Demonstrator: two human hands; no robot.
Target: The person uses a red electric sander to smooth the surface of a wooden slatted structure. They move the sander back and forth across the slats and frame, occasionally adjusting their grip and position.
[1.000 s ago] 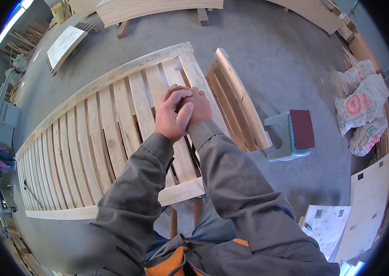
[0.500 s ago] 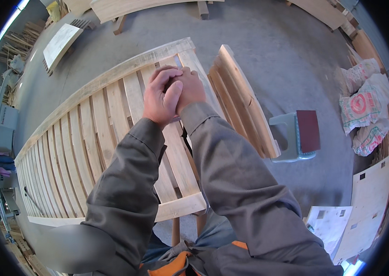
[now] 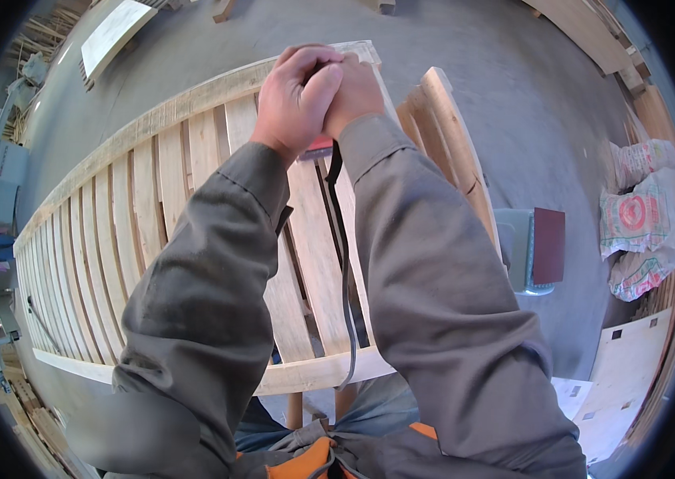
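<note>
Two hands, left hand (image 3: 293,100) and right hand (image 3: 356,92), fingers curled together; from here, can't tell their hold on red corded tool (image 3: 317,150) below. Tool over right end of slatted wooden panel (image 3: 170,168), dark cord (image 3: 346,303) trailing.

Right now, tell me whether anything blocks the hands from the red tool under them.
Nothing visible does: the left hand and right hand sit over the red tool, though the contact is hidden.

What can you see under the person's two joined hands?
Part of a red object, with a dark cord near it, over wooden slats; the left hand and right hand cover the rest.
</note>
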